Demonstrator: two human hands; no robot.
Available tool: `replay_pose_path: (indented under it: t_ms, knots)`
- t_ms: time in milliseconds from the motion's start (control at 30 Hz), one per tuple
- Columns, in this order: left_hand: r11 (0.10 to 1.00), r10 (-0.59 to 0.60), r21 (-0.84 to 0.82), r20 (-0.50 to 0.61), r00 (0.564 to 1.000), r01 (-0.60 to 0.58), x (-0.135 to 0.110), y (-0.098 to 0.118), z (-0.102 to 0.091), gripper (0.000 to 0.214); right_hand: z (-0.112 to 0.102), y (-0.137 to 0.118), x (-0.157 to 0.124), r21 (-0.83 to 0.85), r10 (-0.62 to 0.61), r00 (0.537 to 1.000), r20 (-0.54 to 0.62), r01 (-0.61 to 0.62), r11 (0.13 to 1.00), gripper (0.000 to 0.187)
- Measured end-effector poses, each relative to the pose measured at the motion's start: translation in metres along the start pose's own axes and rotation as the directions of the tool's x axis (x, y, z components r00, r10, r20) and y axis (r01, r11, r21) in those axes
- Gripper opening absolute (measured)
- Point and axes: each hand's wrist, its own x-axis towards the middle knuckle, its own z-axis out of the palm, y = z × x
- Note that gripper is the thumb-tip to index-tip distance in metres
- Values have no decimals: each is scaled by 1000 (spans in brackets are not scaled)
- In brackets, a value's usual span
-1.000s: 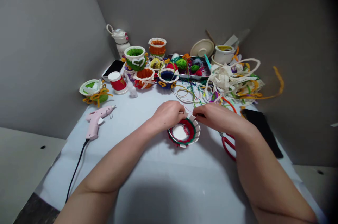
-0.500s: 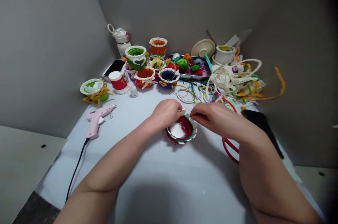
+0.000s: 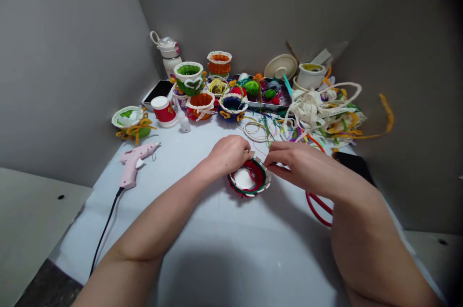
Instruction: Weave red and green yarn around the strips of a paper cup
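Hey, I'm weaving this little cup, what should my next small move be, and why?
Perhaps guide the green yarn past another white strip with your right hand while the left hand steadies the woven cup: white strip tips stand bare above the yarn, and both hands are at the rim.

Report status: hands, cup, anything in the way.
Left hand gripping red-and-green woven cup at the rim. Right hand at rim too, hold unclear. Red handle loop beside right forearm, clear of cup.
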Motion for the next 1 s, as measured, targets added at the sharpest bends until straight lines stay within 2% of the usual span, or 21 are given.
replay_pose_path:
  t_ms: [333,467,700,833,1000]
  knots:
    - [1000,10,-23,3,1000,-10,0,-1,0,26,-5,16,-3,45,36,999,41,-38,998,26]
    - [1000,9,-25,-4,1000,-9,0,-1,0,26,-2,17,-2,36,54,993,106,-58,998,26]
    - [1000,0,-23,8,1000,0,-1,0,-2,27,-2,16,-4,43,46,991,128,-52,998,24]
    - [1000,-5,-11,17,1000,5,-1,0,-2,27,5,21,0,-13,122,978,172,-121,993,24]
    - [1000,2,19,64,998,-4,-3,1,-5,22,18,19,15,-70,238,929,283,-228,971,16]
